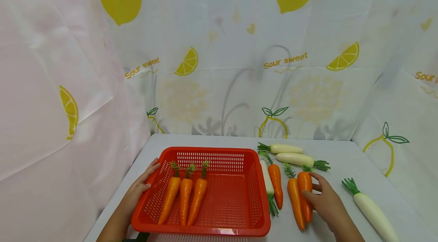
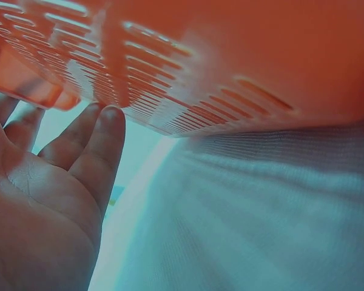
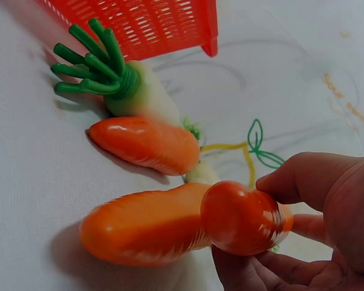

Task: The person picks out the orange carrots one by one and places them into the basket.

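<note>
My left hand [image 1: 136,192] rests on the left rim of the red basket [image 1: 219,230]; in the left wrist view its fingers [image 2: 103,136] touch the perforated wall. Three carrots lie side by side in the basket's left half, tops toward the back. To the right of the basket, my right hand [image 1: 325,200] pinches a carrot [image 1: 305,192] between thumb and fingers. In the right wrist view that carrot [image 3: 236,218] points its tip at the camera, beside another carrot [image 3: 145,227] on the table.
A third carrot [image 1: 275,181] and a white radish [image 1: 267,177] lie along the basket's right side. Two white radishes [image 1: 286,149] lie behind them, and one more [image 1: 374,215] at the far right. Printed curtains stand behind the table [image 1: 328,147].
</note>
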Motion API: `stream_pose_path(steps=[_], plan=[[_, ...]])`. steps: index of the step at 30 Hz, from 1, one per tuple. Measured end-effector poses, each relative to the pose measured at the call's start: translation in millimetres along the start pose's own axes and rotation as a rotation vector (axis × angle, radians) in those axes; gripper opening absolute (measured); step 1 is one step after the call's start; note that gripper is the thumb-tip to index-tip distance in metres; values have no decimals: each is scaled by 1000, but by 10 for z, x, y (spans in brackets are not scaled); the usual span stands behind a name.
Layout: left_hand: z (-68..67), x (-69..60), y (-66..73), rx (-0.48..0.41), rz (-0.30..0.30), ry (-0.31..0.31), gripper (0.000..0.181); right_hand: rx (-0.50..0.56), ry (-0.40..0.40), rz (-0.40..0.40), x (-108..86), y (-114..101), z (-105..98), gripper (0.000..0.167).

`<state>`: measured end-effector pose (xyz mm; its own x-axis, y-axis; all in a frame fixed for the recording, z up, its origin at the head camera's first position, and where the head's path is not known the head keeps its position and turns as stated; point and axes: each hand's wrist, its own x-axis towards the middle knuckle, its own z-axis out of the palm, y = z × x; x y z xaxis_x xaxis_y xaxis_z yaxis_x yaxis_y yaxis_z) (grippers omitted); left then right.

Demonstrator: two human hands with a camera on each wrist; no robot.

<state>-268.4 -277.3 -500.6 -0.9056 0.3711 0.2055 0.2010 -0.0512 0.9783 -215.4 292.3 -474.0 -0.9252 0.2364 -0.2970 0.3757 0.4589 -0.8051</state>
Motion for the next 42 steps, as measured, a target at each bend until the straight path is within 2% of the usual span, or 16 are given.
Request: stream_pose_path(steps=[11, 19, 27, 30, 38, 42], plan=[[-6, 5, -10, -39, 59, -53, 62, 51, -10, -37, -22, -110, 101, 84], [-7, 5, -7, -25, 2, -14, 65, 47, -15, -53, -49, -193, 171, 82], [-9, 3, -5, -6, 12, -22, 66, 35, -28, -67, -65, -271, 235, 81], [-3, 2, 6, -7, 6, -14, 66, 40, -33, -96, -73, -304, 256, 80], [10, -6, 33, 0, -27, 0, 66, 97, -43, -151, -122, -403, 286, 79], [13, -7, 34, 22, -22, 4, 66, 116, -43, -153, -117, -456, 292, 80]])
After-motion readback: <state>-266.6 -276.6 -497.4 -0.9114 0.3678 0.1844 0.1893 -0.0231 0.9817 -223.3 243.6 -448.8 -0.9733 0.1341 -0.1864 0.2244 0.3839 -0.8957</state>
